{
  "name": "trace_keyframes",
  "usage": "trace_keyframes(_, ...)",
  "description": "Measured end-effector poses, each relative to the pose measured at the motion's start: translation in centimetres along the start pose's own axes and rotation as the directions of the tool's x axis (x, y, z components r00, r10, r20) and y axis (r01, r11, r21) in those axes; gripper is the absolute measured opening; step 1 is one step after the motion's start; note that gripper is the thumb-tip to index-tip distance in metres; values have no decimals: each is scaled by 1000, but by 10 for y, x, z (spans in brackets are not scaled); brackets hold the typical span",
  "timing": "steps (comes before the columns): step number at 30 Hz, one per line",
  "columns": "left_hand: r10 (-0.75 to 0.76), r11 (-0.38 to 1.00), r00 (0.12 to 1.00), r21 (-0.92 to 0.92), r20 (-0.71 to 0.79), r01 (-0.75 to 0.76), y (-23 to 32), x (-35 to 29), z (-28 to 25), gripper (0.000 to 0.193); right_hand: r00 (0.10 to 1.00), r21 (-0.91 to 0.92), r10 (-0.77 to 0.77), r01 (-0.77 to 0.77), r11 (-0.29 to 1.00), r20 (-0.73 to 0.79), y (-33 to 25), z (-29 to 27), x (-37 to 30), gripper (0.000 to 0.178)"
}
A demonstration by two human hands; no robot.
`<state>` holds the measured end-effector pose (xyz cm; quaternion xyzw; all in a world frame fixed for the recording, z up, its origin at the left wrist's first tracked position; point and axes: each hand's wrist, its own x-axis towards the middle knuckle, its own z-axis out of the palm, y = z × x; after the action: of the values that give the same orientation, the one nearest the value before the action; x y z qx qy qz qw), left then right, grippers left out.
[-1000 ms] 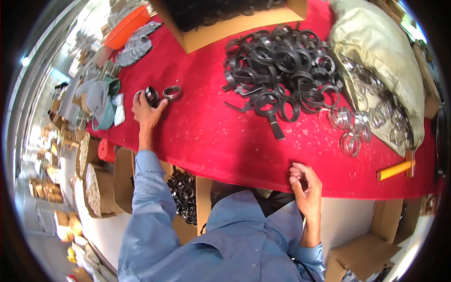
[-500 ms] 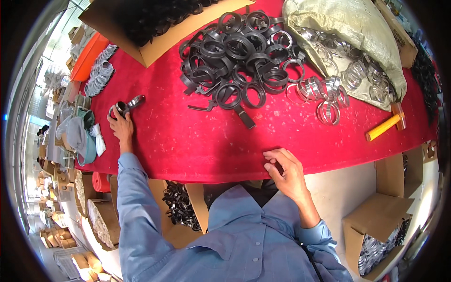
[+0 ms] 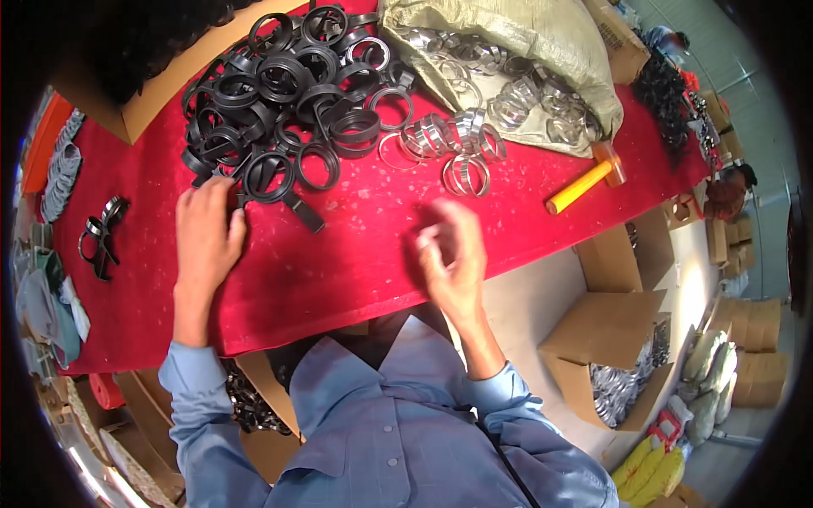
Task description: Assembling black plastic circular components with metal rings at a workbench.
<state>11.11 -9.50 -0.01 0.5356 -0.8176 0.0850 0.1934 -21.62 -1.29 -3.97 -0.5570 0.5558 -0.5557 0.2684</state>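
Note:
My left hand [image 3: 207,233] lies over the lower left edge of a heap of black rings [image 3: 284,80]. Its fingers stretch forward and the thumb stands apart; the fingertips touch a black strap-like tail there, and I see no firm hold. My right hand [image 3: 457,267] hovers over the red cloth, somewhat blurred, fingers loosely curved and thumb apart, with nothing visible in it. Beyond it lie several shiny metal rings [image 3: 466,175] beside the heap. A few black rings with metal bands [image 3: 102,237] sit apart at the far left.
A pale woven sack [image 3: 517,38] spills metal rings at the back. To the right lies a yellow-handled hammer [image 3: 580,188]. A cardboard box [image 3: 148,106] of black parts stands back left. An open carton [image 3: 597,334] with metal pieces stands below the table's right side.
My left hand has let go of the black rings at the far left and moved right to the heap. My right hand has moved forward over the cloth. The view has turned right.

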Motion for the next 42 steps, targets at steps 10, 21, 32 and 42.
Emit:
trace_keyframes(10, -168, 955, 982, -260, -89, 140, 4, -6, 34, 30, 994, -392, -11, -33, 919, -111, 45, -45, 38, 15)
trace_keyframes(21, -600, 341, 800, -911, -22, 231, 39, -64, -12, 20, 989, -613, -138, 79, 786, -50, 46, -37, 46, 28)
trace_keyframes(32, -476, -215, 828, -953, 295, 215, 125, -78, 11, 21, 931, -426, -281, 358, 831, 234, -5, -19, 12, 17)
trace_keyframes(42, -426, -316, 844, -928, 324, 197, 127, -80, 33, 17, 864, -366, -150, 352, 861, 480, 0, 0, 5, 105)
